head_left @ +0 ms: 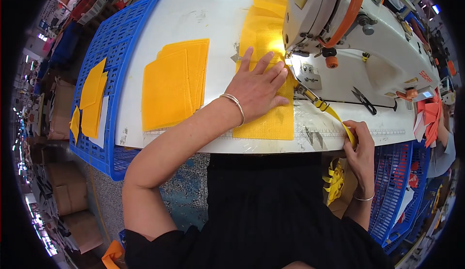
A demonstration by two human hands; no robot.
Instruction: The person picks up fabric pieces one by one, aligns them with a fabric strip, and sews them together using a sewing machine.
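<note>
- Left of the frame, a blue plastic crate [123,36] stands against the white worktable [193,19], with loose yellow-orange panels [93,92] and a white sheet [103,121] lying on its latticework.
- At lower right, below the table edge, blue slatted crates [390,186] hold red and white pieces; just left of them, a bundle of yellow strapping [334,181] sits in a cardboard box [340,207].
- Left of centre on the tabletop, a stack of yellow-orange panels [167,92] lies slightly fanned.
- At centre, the left hand [259,87] is spread flat, palm down, on a yellow textured panel [266,126] that reaches under the lit needle area of the industrial sewing machine [387,51] at upper right.
- Right of centre, the right hand [359,148] pinches a yellow strap [339,118] between thumb and fingers; the strap runs up to a metal guide [306,92] beside the panel.
- Black thread snips [364,101] lie open on the machine bed, and a clear ruler strip [382,132] runs along the near table edge.
- At the right edge, another person's forearm [442,133] is beside red fabric pieces [429,116].
- Lower left, brown cartons [68,186] stand by a speckled floor [186,191].
</note>
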